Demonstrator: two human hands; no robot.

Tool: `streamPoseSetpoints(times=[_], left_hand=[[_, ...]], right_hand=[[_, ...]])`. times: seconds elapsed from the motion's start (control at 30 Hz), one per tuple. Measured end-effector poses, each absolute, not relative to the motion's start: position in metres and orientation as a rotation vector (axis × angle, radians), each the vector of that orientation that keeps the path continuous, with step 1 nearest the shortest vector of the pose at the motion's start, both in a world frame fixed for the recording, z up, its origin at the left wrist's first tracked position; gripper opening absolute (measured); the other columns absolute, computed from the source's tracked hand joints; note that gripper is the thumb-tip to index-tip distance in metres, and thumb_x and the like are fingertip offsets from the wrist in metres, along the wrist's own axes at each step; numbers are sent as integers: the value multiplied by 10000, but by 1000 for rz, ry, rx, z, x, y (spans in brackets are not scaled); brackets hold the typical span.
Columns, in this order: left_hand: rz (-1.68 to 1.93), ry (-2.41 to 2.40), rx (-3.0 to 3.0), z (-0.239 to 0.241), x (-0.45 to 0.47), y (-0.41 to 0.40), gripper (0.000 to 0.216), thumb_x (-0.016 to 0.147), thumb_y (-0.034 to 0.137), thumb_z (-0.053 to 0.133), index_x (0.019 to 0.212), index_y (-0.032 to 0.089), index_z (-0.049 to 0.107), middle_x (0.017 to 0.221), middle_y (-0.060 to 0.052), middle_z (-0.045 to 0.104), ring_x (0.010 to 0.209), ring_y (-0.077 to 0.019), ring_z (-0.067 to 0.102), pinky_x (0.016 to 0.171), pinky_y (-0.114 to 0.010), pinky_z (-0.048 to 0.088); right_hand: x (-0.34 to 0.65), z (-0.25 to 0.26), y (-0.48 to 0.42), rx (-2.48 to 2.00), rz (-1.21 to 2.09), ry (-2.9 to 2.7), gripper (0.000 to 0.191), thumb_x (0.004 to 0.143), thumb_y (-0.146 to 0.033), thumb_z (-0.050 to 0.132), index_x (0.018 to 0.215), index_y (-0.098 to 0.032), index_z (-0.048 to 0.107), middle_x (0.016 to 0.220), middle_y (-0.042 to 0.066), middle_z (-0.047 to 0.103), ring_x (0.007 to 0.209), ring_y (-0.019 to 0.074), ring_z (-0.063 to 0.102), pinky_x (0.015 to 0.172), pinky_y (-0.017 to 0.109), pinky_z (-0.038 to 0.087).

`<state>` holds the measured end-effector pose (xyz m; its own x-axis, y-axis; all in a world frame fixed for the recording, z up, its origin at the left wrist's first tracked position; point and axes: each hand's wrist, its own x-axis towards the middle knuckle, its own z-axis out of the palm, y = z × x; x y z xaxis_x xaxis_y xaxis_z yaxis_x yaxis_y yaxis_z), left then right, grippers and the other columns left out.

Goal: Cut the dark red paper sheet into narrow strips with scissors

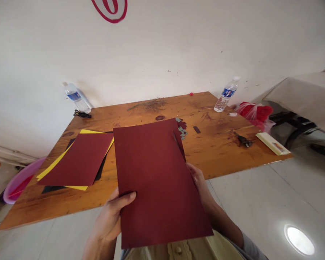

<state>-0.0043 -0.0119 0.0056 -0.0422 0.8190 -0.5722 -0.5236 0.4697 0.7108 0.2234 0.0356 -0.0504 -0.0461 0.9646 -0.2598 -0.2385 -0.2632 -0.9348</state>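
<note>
Dark red sheet (154, 184) is pinched at its left edge by the left hand (112, 216): the thumb is laid across the front face, the other fingers being largely hidden behind. By the right edge the right hand (199, 178) is placed, partly covered by the paper; how its fingers are closed cannot be told. Beside that edge a thin dark blade (176, 141) is seen along a slit. The sheet is held before the torso, overlapping the near edge of the wooden table (213, 166) in view. Past its upper right corner, grey-green scraps (182, 133) are scattered — a small dark strip (196, 129) is seen nearby. To the left, red, yellow and black sheets (77, 159) are stacked askew. Farther out, two bottles (227, 94) are stood, one towards each side.
</note>
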Motion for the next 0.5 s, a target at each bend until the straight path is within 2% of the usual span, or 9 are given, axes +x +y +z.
streamPoseSetpoints(times=[0.37, 0.5], left_hand=[[1085, 1173, 303, 4, -5, -11, 679, 651, 156, 853, 1305, 212, 683, 1055, -97, 816, 1036, -369, 742, 892, -436, 618], [1093, 1167, 298, 5, -4, -9, 676, 629, 132, 853, 1284, 167, 691, 1046, -121, 814, 1062, -384, 730, 925, -458, 603]], right_hand=[[223, -53, 35, -1209, 1508, -878, 465, 768, -685, 692, 802, -223, 659, 577, -10, 569, 455, 136, 466, 403, 258, 367], [221, -52, 36, -1173, 1515, -813, 390, 766, -590, 751, 784, -212, 656, 591, -22, 564, 442, 106, 425, 421, 249, 376]])
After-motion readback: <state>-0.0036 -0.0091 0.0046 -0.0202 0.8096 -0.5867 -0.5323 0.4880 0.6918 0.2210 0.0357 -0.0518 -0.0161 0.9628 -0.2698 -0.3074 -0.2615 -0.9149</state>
